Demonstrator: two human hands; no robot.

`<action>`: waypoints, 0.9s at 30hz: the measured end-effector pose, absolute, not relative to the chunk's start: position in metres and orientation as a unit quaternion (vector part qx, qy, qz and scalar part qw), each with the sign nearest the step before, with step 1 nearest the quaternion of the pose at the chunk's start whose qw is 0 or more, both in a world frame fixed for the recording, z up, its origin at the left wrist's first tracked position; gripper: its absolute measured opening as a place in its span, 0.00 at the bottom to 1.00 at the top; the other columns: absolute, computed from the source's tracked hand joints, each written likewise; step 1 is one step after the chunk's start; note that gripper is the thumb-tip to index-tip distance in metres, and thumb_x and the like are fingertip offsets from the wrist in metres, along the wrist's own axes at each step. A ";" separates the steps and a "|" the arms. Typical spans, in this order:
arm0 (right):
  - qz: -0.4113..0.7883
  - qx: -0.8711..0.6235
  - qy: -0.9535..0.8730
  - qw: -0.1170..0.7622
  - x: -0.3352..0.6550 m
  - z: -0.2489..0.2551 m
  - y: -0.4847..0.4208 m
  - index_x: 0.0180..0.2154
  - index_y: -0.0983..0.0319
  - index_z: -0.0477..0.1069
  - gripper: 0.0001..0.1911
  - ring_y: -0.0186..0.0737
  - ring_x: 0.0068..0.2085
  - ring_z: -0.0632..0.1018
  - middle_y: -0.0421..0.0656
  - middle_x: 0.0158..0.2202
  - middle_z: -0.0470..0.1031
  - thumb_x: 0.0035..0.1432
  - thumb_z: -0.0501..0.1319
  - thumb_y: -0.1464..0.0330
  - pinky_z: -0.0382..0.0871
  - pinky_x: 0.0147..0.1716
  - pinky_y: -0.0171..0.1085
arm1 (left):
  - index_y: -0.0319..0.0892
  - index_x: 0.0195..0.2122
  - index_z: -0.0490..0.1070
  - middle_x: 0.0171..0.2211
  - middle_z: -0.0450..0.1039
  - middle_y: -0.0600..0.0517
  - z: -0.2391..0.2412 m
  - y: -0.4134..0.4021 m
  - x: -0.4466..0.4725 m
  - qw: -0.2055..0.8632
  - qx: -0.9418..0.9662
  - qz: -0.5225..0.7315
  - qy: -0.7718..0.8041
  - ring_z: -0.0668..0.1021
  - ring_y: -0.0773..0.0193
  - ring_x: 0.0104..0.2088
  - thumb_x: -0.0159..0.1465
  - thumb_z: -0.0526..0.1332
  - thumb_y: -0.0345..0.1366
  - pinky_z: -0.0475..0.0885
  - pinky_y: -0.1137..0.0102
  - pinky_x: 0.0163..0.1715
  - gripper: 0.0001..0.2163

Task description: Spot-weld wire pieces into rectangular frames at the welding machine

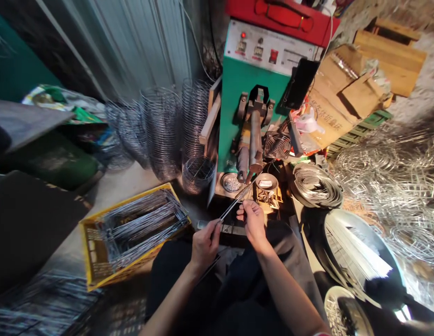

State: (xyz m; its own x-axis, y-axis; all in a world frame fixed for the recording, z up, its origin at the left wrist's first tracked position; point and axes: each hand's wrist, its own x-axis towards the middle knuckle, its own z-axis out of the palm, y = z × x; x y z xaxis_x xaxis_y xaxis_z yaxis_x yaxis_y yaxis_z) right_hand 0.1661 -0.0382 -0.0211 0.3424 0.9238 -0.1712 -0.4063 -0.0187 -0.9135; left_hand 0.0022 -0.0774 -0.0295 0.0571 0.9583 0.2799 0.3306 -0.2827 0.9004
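Observation:
My left hand [205, 242] is closed in a pinch on the near end of a thin bent metal wire [229, 208]. The wire slants up and away, its far end by the jaws of a green welding machine [234, 112]. Close to it on the right, my right hand [252, 221] has its thumb and fingers pressed together; whatever they pinch is too small to make out. Just beyond the hands are a dish of small metal bits [231, 182] and a round bowl [266, 182] with a white piece inside.
To the left stands a yellow crate [84, 252] of metal wire frames, with tall wire coils [161, 135] behind. On the right are a coil of flat strip [316, 184], a large basin [395, 261] holding white strips, and heaped wire [405, 182]. Cardboard boxes [337, 98] lean behind.

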 end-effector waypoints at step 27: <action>0.552 -0.436 -0.214 0.678 0.168 -0.004 -0.017 0.26 0.63 0.69 0.18 0.26 0.23 0.68 0.35 0.23 0.69 0.44 0.75 0.61 0.67 0.21 0.26 | 0.39 0.43 0.73 0.36 0.81 0.48 -0.023 -0.060 0.020 0.209 0.695 0.519 0.453 0.83 0.61 0.35 0.70 0.53 0.30 0.74 0.73 0.35 0.09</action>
